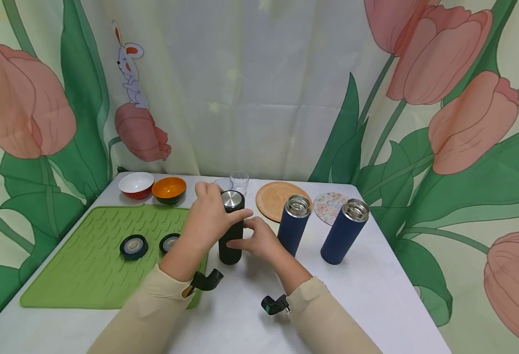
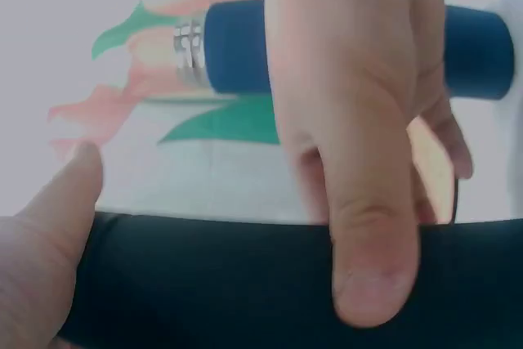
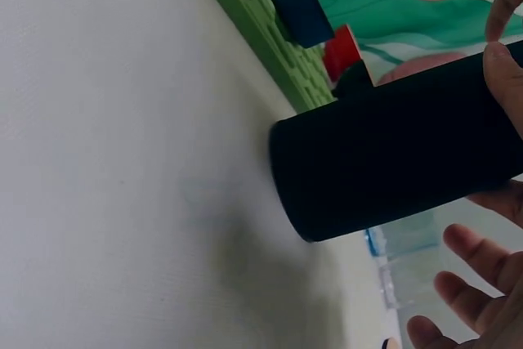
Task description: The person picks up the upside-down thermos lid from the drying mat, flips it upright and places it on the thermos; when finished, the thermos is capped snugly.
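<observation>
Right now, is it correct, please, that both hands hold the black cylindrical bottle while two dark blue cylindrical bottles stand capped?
Not quite: the two dark blue bottles stand uncapped, metal necks bare, as the head view shows; left hand and right hand do hold the black bottle.

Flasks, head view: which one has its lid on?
The black flask, leftmost of the three: a silver lid covers its top, while both blue flasks show open steel necks.

Left hand (image 1: 212,215) just above right hand (image 1: 261,239), both in a grip, 2 sleeved forearms (image 1: 151,307) aslant
</observation>
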`<state>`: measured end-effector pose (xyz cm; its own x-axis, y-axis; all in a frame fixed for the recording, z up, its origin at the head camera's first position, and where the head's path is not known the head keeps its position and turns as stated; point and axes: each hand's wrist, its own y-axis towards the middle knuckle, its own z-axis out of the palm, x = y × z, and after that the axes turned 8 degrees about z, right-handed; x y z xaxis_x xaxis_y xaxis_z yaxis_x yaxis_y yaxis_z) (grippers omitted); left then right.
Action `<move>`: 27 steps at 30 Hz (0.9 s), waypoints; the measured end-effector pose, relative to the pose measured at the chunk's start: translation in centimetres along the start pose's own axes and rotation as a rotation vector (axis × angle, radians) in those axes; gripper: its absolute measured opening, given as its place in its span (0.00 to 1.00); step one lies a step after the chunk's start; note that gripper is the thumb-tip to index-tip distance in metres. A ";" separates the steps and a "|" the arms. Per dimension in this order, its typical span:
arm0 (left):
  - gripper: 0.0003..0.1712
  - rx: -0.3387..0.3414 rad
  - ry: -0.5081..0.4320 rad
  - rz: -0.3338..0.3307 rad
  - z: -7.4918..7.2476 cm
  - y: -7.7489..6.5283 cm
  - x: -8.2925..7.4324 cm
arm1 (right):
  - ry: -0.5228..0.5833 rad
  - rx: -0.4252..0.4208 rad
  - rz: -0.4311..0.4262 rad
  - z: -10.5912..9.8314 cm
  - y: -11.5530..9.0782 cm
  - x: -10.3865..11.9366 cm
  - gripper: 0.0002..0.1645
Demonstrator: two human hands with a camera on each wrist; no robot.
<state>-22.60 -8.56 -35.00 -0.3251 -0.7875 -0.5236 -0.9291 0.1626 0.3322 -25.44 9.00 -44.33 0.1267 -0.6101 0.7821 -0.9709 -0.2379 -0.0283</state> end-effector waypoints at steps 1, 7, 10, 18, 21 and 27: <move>0.51 -0.021 0.008 0.002 0.1 -0.1 -0.1 | 0.001 0.002 -0.003 0.0 0.0 0.0 0.26; 0.40 0.119 -0.053 0.076 -1.6 0.5 1.0 | -0.005 -0.005 0.048 0.0 0.1 0.0 0.31; 0.40 0.284 -0.099 0.118 -2.8 1.3 1.9 | 0.011 -0.007 0.083 -0.1 -0.1 0.0 0.35; 0.45 0.332 -0.103 0.058 -3.2 1.7 1.2 | -0.003 0.002 0.055 0.0 0.0 -0.2 0.34; 0.53 0.204 -0.053 -0.023 -1.7 1.4 0.3 | 0.005 -0.004 0.052 -0.1 -0.1 -0.3 0.28; 0.40 0.105 -0.034 0.025 -1.3 1.0 0.1 | 0.014 -0.019 0.043 -0.3 -0.2 -0.2 0.27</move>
<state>-23.30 -9.26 -33.68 -0.3527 -0.7620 -0.5432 -0.9333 0.2447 0.2628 -25.31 9.35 -44.29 0.0822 -0.6086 0.7892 -0.9790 -0.1974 -0.0502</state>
